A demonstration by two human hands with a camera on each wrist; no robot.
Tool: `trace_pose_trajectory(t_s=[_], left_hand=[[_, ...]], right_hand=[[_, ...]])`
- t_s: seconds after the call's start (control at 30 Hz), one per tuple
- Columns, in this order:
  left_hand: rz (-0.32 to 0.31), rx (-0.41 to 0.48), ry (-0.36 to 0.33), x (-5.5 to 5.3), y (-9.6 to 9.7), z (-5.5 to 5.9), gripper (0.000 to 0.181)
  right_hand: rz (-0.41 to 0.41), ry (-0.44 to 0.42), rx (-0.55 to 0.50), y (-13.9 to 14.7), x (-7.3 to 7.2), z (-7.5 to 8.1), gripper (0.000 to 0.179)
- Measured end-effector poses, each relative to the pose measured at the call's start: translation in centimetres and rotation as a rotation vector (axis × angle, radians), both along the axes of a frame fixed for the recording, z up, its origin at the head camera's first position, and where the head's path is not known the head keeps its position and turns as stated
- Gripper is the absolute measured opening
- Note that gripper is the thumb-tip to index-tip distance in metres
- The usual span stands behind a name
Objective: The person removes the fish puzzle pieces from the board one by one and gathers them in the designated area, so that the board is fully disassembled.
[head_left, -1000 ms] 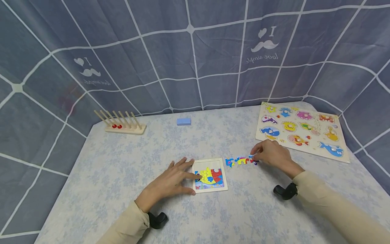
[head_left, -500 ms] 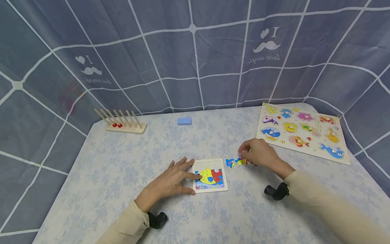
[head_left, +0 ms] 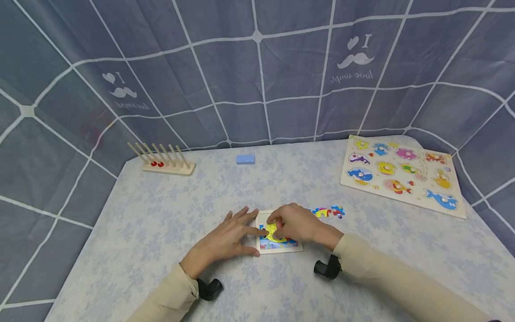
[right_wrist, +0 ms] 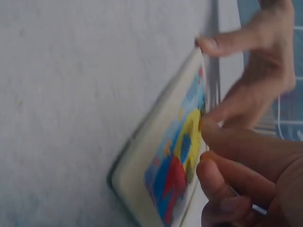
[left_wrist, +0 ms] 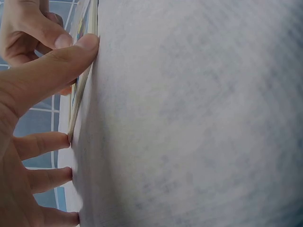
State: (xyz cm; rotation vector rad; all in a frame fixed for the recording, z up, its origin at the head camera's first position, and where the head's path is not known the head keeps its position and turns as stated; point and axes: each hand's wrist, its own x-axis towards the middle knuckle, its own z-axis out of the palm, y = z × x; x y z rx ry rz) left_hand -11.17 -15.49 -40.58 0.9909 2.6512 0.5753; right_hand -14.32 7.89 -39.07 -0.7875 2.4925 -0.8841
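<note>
A small wooden-framed jigsaw puzzle (head_left: 281, 251) of a yellow fish with red and blue parts lies on the table. My left hand (head_left: 231, 239) is spread at its left side; the thumb touches the frame's near corner, and a finger reaches over onto the fish. My right hand (head_left: 299, 223) is over the puzzle with bent fingers, pinching a puzzle piece almost wholly hidden by the fingertips. In the right wrist view, its thumb and fingers meet right at the picture's yellow part (right_wrist: 191, 127). Loose puzzle pieces (head_left: 322, 212) lie right of the frame, one mostly covered by the right hand.
A knobbed sea-animal peg board (head_left: 396, 174) lies at the back right. Farther left are a blue block (head_left: 245, 159) and a wooden peg rack (head_left: 170, 167) with red beads. A grey-blue curtain (head_left: 289, 67) rises behind the table.
My right hand has moved left from the loose pieces at the right to over the puzzle, uncovering the rightmost pieces. My left hand has stayed at the frame.
</note>
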Motion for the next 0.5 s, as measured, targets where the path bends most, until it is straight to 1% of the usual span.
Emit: trace_pose_trajectory(t_s=[0.23, 0.5], left_hand=[[-0.003, 0.0, 0.0, 0.0, 0.0, 0.0, 0.052], [-0.023, 0.007, 0.02, 0.0, -0.2, -0.2, 0.054]], right_hand=[[-0.047, 0.016, 0.023, -0.9, 0.6, -0.2, 0.03], [-0.076, 0.022, 0.055, -1.4, 0.6, -0.2, 0.026]])
